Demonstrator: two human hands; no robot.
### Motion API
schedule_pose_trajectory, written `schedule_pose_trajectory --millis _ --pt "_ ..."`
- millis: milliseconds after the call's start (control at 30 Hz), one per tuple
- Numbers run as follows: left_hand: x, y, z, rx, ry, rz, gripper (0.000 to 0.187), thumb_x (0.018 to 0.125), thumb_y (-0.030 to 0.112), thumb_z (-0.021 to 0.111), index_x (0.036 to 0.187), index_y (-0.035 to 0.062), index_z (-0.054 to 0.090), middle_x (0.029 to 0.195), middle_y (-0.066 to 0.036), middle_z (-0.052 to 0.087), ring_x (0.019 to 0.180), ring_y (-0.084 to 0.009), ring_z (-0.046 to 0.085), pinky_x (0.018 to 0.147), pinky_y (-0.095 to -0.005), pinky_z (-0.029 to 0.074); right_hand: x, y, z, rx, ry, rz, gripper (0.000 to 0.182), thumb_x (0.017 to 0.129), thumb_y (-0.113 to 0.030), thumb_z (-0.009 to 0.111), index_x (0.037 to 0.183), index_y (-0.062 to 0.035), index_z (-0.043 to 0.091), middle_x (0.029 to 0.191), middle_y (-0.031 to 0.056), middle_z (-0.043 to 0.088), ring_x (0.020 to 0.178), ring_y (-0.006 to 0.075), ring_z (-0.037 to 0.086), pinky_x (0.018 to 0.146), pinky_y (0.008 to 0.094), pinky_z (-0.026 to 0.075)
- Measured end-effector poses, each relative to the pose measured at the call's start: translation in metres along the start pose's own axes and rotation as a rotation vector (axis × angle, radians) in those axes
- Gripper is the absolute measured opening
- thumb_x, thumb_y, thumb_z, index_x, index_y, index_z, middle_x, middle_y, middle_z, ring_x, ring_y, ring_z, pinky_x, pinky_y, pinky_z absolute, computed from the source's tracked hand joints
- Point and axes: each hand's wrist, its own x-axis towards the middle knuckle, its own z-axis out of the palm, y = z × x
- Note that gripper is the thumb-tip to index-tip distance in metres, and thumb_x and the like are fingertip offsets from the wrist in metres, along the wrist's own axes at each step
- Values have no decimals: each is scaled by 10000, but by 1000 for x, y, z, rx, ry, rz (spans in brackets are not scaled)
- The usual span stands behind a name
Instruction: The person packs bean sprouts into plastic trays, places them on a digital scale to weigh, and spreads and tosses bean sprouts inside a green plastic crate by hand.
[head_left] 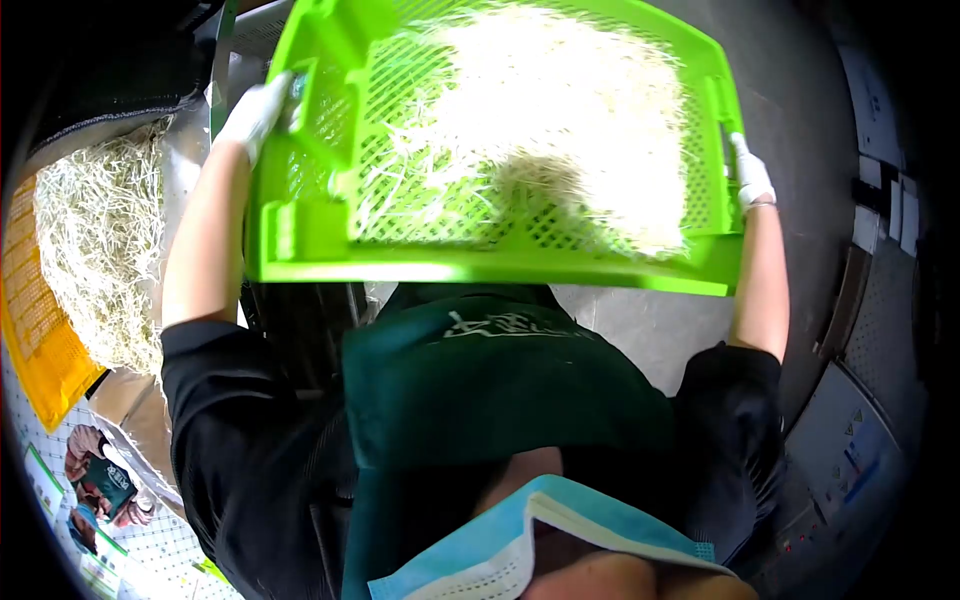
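Nearest the camera hang a blue face mask (520,545) and a green apron (500,390). Beyond them, a green crate (400,245) of pale bean sprouts (560,110) is held up in front of the chest, its long axis running left to right and its open face tilted toward the camera. The gloved left hand (255,115) and right hand (750,178) each curl their fingers around an end rim. This looks like mid-carry or tipping; the next move calls for steady, even support. On the left, more sprouts (100,240) lie beside a yellow crate (35,330).
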Motion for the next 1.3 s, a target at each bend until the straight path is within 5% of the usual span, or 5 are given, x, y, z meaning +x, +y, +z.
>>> schedule_pose_trajectory --millis 267,433,533,800,1300 --pt "-23 -15 58 161 43 214 633 895 505 438 1135 -64 577 1124 -280 587 1087 -343 535 929 -372 403 23 18 -47 -79 54 73 633 830 -551 562 1000 54 645 805 108 638 625 206 557 600 378 447" --pt "-19 -24 17 -291 -125 34 437 909 410 490 1024 18 646 885 -72 649 704 -150 590 688 -282 483 -7 2 -14 -196 79 -53 577 845 -554 557 919 9 657 728 61 593 586 145 510 575 307 423" --pt "38 -128 -31 173 263 121 423 910 385 511 1052 10 644 888 -71 665 712 -152 594 696 -296 484 -64 -32 30 -85 -107 -268 532 839 -525 593 824 5 636 756 106 622 626 172 526 633 325 429" --pt "-54 -8 48 -31 11 84 461 830 409 588 1037 1 642 919 -124 642 842 -207 588 775 -328 460 57 49 -35 -301 16 -1 574 831 -460 611 1076 59 625 949 126 660 802 229 594 751 364 463" --pt "16 -192 39 -553 324 -67 357 914 370 570 886 21 646 677 -32 602 554 -101 502 551 -247 410 -6 21 162 -36 16 -225 591 830 -534 554 1091 -6 600 1038 216 641 996 366 605 881 415 452"
